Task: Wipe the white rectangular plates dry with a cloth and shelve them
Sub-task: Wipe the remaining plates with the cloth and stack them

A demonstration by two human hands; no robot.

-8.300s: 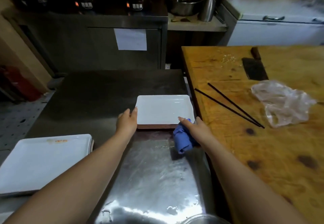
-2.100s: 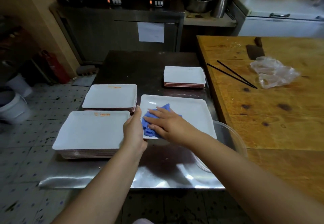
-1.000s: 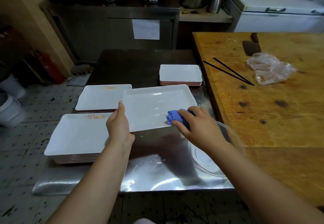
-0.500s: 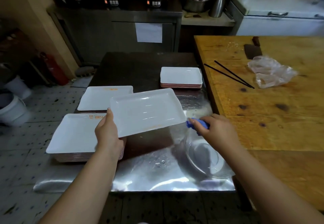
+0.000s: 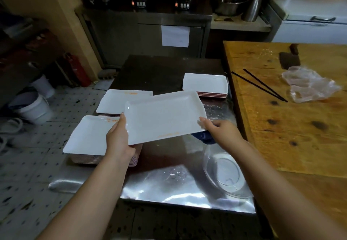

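Steel table (image 5: 169,183) in a dim kitchen, a wooden counter (image 5: 293,127) along its right side. Above the table a white plate (image 5: 163,117) is held in the air, tilted, with its far right corner highest. The left hand (image 5: 119,138) grips the plate's near left edge, thumb up along the rim and fingers curled beneath. The right hand (image 5: 223,132) holds the near right corner, thumb on the rim and fingers under it, with a blue cloth (image 5: 203,136) bunched between that hand and the plate's underside.

Below and left of the plate sit two stacks: the near stack (image 5: 88,136), partly under the left wrist, and the middle stack (image 5: 116,102) behind it. A smaller far stack (image 5: 205,84) stands near the table's right edge. A clear bowl (image 5: 223,174) rests on the table below the right forearm.

On the counter lie chopsticks (image 5: 261,84), a crumpled plastic bag (image 5: 308,84) and a cleaver (image 5: 290,59).
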